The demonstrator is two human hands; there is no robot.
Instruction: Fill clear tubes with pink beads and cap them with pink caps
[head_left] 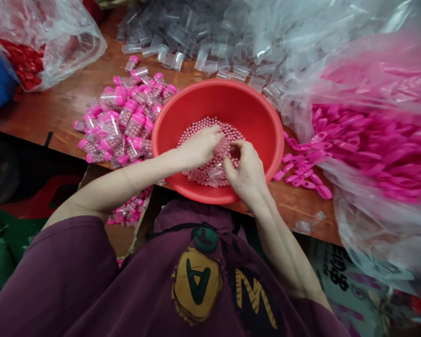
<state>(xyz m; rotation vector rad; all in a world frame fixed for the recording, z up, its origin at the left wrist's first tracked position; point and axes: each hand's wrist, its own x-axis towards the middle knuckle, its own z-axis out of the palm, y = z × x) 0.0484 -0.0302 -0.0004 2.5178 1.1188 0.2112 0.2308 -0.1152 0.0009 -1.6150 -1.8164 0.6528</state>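
Both hands are inside a red plastic basin (266, 121), over a heap of small pink beads (199, 124). My left hand (201, 146) reaches in from the left, its fingers curled down; what they hold is hidden, though a see-through patch with beads shows beside the fingertips. Facing it, my right hand (247, 171) has thumb and fingers bent towards the same spot; anything between them is too small to make out. A clear plastic piece (216, 174) lies on the beads just left of my right thumb.
Left of the basin are piled clear bead-filled tubes with pink caps (128, 114); more sit in a cardboard box (124, 241) below. Empty clear tubes (203, 47) spread behind. Pink plastic parts (372, 150) spill from a bag at right. Red pieces (19, 63) fill another bag.
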